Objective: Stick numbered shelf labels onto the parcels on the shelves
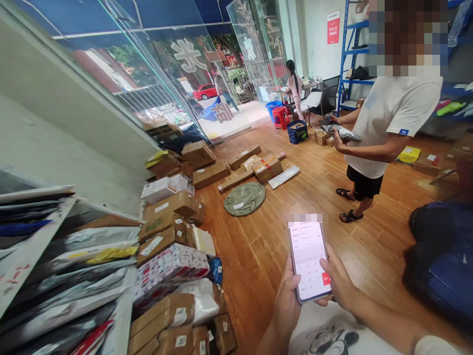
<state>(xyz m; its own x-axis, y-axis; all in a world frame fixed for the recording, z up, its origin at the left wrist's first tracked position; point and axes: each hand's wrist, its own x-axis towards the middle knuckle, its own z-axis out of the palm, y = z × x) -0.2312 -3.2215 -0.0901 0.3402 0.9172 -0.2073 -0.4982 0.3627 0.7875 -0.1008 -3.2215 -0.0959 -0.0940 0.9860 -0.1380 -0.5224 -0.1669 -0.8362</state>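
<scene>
A smartphone [306, 261] with a lit screen is held upright in front of my shirt. Its lower half shows a number keypad with a red key at the right. My left hand [286, 293] grips the phone's left edge, thumb on the front near the bottom corner. On the other side, my right hand [338, 278] holds the right edge, its thumb over the screen beside the keypad. Some fingers of both hands are hidden behind the phone.
Cardboard parcels [177, 207] are stacked along the left wall beside a shelf of bagged parcels [99, 256]. A round green bundle [244, 198] and boxes [268, 169] lie on the wooden floor. At right stands a person [391, 118] holding a grey packet [343, 131]; dark blue bags [443, 256] sit nearer.
</scene>
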